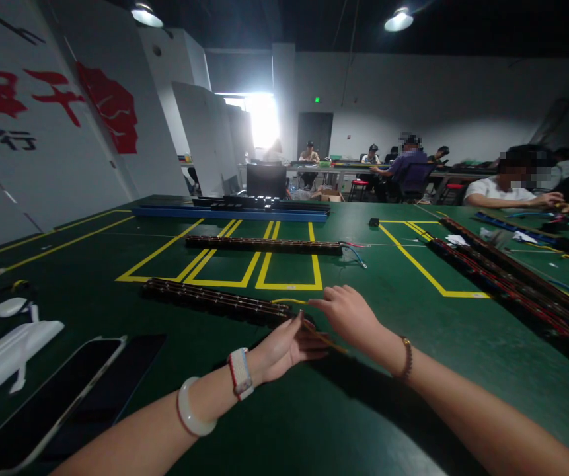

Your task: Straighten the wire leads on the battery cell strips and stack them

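Observation:
A long, narrow black strip assembly (215, 299), with thin lines and small bright spots along its top, lies slanted on the green table. My left hand (284, 349) is at its right end, thumb on top and fingers stretched past the end, gripping it. From that end a yellow wire (289, 301) arcs up toward my right hand (351, 314), which pinches it between thumb and forefinger. An orange-brown wire (334, 345) runs out past my left fingers. The very end of the strip is partly hidden by my left hand.
A second black strip (264, 245) with red and blue leads lies behind, across yellow tape outlines. Blue rails (229, 213) stand farther back. Long wired strips (517, 284) lie at right, near a seated co-worker (507, 185). Dark trays (61, 396) and a white piece (11, 357) lie left.

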Demonstrator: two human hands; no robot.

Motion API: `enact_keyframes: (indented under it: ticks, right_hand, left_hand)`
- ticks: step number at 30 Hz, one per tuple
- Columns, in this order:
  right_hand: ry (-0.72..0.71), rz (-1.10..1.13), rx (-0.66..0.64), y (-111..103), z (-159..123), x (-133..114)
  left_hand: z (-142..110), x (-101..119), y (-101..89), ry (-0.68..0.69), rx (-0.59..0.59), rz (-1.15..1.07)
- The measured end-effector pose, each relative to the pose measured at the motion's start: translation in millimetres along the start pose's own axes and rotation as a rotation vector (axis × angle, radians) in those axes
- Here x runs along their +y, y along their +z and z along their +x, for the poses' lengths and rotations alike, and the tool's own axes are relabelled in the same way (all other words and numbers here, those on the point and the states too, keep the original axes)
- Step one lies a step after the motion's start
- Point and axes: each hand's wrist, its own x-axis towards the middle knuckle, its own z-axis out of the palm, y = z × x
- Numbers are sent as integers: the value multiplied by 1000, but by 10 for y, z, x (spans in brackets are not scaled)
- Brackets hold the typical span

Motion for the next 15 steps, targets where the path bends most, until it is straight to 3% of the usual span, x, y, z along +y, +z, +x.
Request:
enact_keyframes:
  ticks: [8,15]
  right_hand:
    - [-37,51,-142,336,40,119]
    - [-120,118,-173,456,35,131]
  left_hand:
    - [36,-10,-52,-39,8,33]
    - [19,5,-20,-49,-14,64]
